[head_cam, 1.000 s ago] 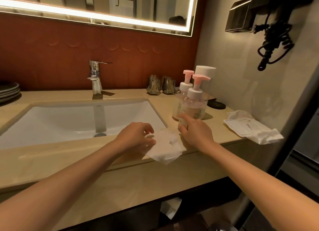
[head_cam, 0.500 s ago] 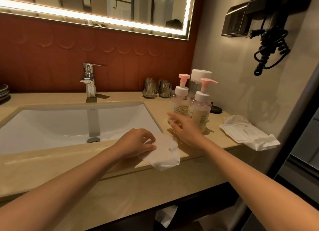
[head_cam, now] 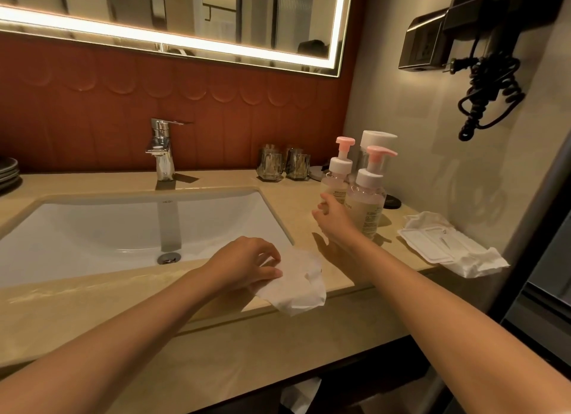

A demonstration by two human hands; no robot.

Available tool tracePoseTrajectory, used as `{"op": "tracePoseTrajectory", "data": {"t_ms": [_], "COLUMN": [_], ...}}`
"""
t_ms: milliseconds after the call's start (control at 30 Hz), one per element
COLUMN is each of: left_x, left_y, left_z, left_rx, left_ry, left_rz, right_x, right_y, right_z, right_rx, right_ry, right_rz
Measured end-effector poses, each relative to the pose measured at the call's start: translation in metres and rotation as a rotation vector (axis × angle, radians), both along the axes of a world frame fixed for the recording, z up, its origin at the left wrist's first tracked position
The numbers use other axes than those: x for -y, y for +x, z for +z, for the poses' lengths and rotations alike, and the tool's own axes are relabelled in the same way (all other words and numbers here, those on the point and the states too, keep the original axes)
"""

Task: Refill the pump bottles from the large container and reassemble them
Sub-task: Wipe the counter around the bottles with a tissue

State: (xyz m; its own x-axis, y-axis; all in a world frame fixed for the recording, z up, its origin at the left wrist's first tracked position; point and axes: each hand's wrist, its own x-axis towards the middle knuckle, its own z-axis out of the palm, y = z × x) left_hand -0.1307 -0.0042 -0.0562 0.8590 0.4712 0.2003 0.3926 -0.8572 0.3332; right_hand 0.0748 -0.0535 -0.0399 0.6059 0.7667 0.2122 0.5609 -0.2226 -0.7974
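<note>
Head view: left hand pinches a tissue on the near counter; right hand, fingers loosely apart, just beside the near pump bottle.

The right hand has released the nearer clear pump bottle with pink nozzle, which now stands right of the rear pump bottle at the frame's centre right. The hand hovers loosely curled before them.
</note>
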Motion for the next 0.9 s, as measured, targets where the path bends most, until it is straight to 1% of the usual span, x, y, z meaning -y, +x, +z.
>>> {"op": "tracePoseTrajectory", "data": {"t_ms": [67, 133, 233, 333, 400, 467, 533, 567, 633, 800, 900], "left_x": [-0.001, -0.001, -0.002, -0.011, -0.017, -0.018, -0.013, -0.01, -0.005, 0.003, 0.007], "left_y": [0.0, -0.001, -0.004, -0.013, -0.02, -0.023, -0.022, -0.02, -0.015, 0.007, 0.032], "left_z": [-0.001, -0.001, -0.001, 0.002, 0.005, 0.007, 0.006, 0.005, 0.003, 0.001, -0.004], "left_rx": [0.004, 0.001, 0.0, 0.052, 0.036, 0.003, -0.021, -0.025, -0.038, -0.105, -0.12], "left_ry": [0.012, 0.014, 0.072, 0.105, 0.09, 0.075, 0.066, 0.068, 0.073, 0.079, 0.07], "left_rz": [0.002, 0.003, -0.004, 0.021, 0.045, 0.018, -0.018, -0.032, -0.055, -0.105, -0.091], "right_x": [0.001, 0.005, 0.024, 0.053, 0.07, 0.079, 0.083, 0.084, 0.088, 0.107, 0.114], "right_y": [0.002, -0.002, -0.023, -0.053, -0.068, -0.075, -0.077, -0.076, -0.07, -0.041, -0.027], "right_z": [-0.001, -0.001, 0.001, 0.0, 0.0, -0.002, -0.008, -0.011, -0.017, -0.013, -0.012], "right_rx": [0.008, 0.063, 0.295, 0.503, 0.576, 0.639, 0.733, 0.771, 0.796, 0.724, 0.693], "right_ry": [-0.006, -0.011, 0.011, -0.008, -0.085, -0.233, -0.357, -0.38, -0.404, -0.446, -0.466], "right_rz": [-0.027, -0.056, -0.028, 0.111, 0.191, 0.241, 0.263, 0.258, 0.228, 0.168, 0.122]}}
